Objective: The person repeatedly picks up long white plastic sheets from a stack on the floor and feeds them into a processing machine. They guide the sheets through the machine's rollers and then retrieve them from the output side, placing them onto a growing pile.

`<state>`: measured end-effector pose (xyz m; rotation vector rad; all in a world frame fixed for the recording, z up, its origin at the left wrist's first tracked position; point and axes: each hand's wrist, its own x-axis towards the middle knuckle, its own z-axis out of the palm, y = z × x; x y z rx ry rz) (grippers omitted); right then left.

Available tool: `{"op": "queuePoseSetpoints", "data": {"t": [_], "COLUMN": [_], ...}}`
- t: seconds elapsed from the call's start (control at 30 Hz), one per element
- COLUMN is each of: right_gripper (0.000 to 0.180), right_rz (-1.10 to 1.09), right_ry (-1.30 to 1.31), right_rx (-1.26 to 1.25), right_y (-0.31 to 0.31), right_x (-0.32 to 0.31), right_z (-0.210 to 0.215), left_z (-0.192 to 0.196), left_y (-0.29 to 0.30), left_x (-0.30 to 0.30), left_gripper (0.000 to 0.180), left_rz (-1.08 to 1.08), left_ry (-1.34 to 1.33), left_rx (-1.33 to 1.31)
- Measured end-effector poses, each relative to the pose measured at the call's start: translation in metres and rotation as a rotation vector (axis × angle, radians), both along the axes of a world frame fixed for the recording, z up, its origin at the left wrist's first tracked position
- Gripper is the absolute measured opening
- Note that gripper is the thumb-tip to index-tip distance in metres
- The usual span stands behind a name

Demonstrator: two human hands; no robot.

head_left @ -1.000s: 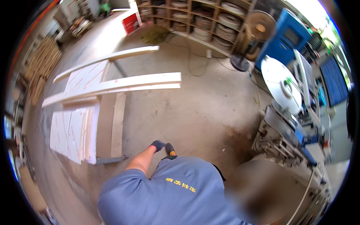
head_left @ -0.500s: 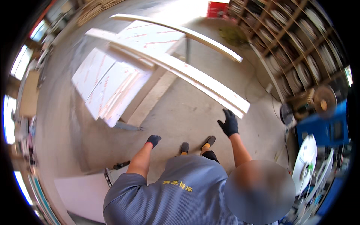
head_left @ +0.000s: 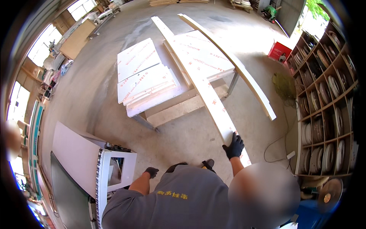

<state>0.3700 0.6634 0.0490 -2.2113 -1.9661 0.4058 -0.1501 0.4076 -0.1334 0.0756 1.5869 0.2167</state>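
Note:
My right hand [head_left: 234, 146], in a black glove, lies over the near end of a long white board [head_left: 214, 101] with red print. Its fingers are spread across the face and edge of the board. That board slants away over a low work table [head_left: 176, 111]. A second long, narrow strip [head_left: 233, 61] lies to its right, its near end jutting past the table. White printed panels [head_left: 139, 59] are stacked on the table's left, and another white panel [head_left: 204, 57] lies between the strips. My left hand [head_left: 152, 172], also black-gloved, hangs beside my body with loosely bent fingers, touching nothing visible.
A white cabinet-like unit [head_left: 76, 152] stands close on my left. Wooden shelving [head_left: 299, 141] with many rolls of edge strip lines the right, with a cable and white plug [head_left: 291, 155] on the floor beside it. A red box [head_left: 279, 51] stands farther back.
My view has swung, so the table and boards sit differently in the picture. My right hand, earlier by the board's near end, is now farther along on its face. My left hand still hangs low.

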Motion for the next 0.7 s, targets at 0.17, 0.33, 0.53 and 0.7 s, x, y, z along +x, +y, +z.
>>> {"op": "queuePoseSetpoints", "data": {"t": [0.17,0.33,0.53,0.7], "right_gripper": [0.079,0.075,0.087,0.097], "right_rz": [0.089,0.104,0.014,-0.168], "right_ry": [0.111,0.126,0.0,-0.17], "right_rx": [0.113,0.114,-0.022,-0.237], "right_y": [-0.023,-0.094,-0.258,-0.393], "right_x": [-0.001,0.032,0.104,0.105], "right_z": [-0.005,-0.018,-0.025,0.066], "left_z": [0.003,0.016,0.064,0.112], "left_y": [0.046,0.196,0.38,0.471], "left_x": [0.046,0.068,0.144,0.161], "left_gripper": [0.029,0.023,0.037,0.048], "left_rz": [-0.522,-1.364,0.165,0.47], "left_ry": [0.223,0.565,-0.192,-0.594], "left_rx": [0.207,1.005,0.674,0.686]}}
